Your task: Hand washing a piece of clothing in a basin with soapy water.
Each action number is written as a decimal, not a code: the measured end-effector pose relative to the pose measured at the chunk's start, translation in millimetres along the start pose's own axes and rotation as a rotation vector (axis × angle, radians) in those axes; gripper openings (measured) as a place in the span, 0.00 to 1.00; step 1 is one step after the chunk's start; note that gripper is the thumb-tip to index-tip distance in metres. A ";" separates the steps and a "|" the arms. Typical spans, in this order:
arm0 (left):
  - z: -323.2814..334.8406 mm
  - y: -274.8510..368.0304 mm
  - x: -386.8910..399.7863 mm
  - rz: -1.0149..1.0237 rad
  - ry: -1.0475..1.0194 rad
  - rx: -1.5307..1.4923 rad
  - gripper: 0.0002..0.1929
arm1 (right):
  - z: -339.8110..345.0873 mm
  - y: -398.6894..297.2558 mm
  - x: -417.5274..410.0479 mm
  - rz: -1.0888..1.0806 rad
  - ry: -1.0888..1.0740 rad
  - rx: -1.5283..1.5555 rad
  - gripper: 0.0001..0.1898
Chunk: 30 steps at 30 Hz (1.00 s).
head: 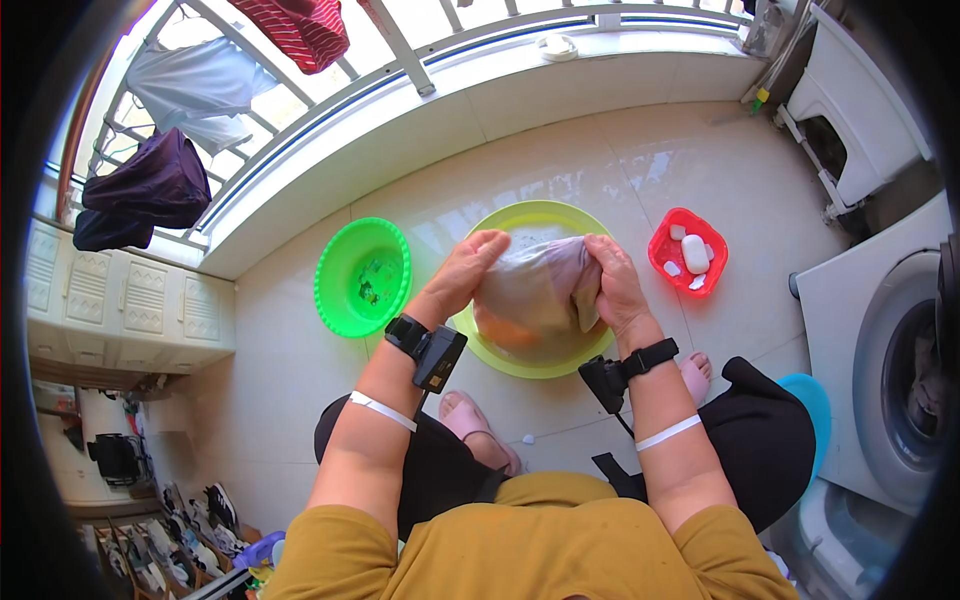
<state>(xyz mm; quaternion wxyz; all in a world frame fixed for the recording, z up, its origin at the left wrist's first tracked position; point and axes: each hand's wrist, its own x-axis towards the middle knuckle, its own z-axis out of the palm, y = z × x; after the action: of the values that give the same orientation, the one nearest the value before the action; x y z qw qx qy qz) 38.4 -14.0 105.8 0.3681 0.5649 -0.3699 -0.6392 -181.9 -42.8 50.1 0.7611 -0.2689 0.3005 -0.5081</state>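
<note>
Both my hands hold up a wet, light-coloured cloth (525, 285) over a yellow-green plastic basin (491, 365) on the floor. My left hand (469, 271) grips its left edge, with the thumb towards the top. At the upper right corner, my right hand (616, 281) pinches the bunched fabric, which has a mauve part there. Suds and water show in the basin behind the cloth. Something orange appears at the cloth's lower left; what it is, I cannot tell. Right of the basin, a red plastic tray (688, 283) holds a white bar of soap (695, 254) and several smaller white pieces.
A green plastic basin (363, 277) stands on the tiled floor at left. A front-loading washing machine (862, 360) is at right, a white sink-like fixture (855, 112) above it. Clothes (150, 180) hang by the railing. A small white piece (528, 439) lies between my feet.
</note>
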 end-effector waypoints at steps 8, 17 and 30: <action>-11.1 -0.9 0.5 0.018 -0.036 -0.081 0.07 | 6.1 -6.2 -7.7 0.182 -0.012 -0.077 0.08; 2.3 6.5 1.5 0.433 0.122 0.273 0.09 | 8.6 -8.0 -13.0 0.379 -0.195 -0.450 0.11; -0.2 12.7 -8.8 0.095 -0.116 0.047 0.14 | 42.8 -31.5 -12.1 0.048 -0.065 -0.089 0.08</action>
<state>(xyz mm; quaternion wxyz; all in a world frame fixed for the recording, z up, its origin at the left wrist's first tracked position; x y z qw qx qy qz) 40.0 -12.0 121.1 0.3625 0.5173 -0.4318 -0.6439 -173.5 -37.7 103.7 0.7697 -0.3116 0.3042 -0.4669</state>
